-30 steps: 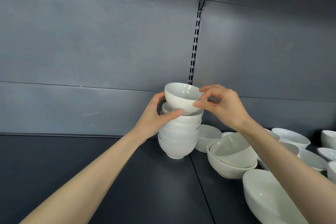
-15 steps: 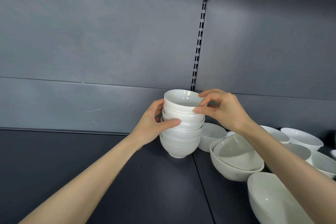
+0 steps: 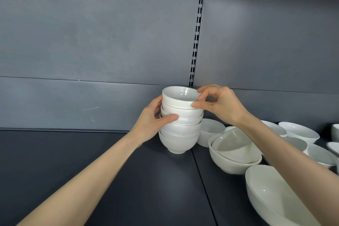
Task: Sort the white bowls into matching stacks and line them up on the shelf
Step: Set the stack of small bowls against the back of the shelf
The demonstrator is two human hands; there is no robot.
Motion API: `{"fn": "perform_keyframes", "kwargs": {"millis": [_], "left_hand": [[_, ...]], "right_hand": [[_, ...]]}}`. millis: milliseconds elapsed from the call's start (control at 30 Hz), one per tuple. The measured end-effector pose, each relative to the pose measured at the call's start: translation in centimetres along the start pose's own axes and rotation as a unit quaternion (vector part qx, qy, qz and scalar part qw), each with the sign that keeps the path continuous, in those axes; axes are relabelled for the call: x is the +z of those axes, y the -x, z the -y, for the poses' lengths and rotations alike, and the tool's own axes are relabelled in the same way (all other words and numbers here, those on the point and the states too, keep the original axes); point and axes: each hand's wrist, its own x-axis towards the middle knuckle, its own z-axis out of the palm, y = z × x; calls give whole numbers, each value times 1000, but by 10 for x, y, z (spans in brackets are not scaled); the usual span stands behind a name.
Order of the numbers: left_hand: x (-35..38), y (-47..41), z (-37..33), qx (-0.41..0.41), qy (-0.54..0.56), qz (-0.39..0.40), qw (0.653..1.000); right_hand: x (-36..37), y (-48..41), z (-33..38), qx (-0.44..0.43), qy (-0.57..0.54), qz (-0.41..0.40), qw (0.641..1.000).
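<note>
A stack of several small white bowls [image 3: 178, 134] stands on the dark shelf [image 3: 110, 170] near the back panel. The top bowl [image 3: 180, 98] sits nested in the stack. My left hand [image 3: 153, 124] wraps the stack's left side, thumb across a middle bowl. My right hand [image 3: 219, 104] pinches the top bowl's right rim between thumb and fingers. Wider white bowls [image 3: 234, 154] lie nested to the right of the stack, one tilted inside another.
A single small bowl [image 3: 209, 131] stands just behind the stack's right side. Several more wide bowls [image 3: 299, 132] spread along the shelf to the right, and a large one [image 3: 275, 196] lies at the front right. A slotted upright [image 3: 196, 42] runs up the back panel.
The top bowl, held tilted above the stack a second ago, has come down and now sits nested on it. Both hands stayed on the bowls.
</note>
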Motion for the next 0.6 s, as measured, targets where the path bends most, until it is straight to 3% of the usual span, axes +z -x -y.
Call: {"fn": "perform_keyframes", "kwargs": {"millis": [233, 600], "left_hand": [[-3, -1, 5, 0, -24, 3, 1000], [-2, 4, -3, 9, -98, -61, 993]], "right_hand": [[1, 0, 2, 10, 16, 7, 1000], [0, 2, 4, 27, 51, 1, 998]]}}
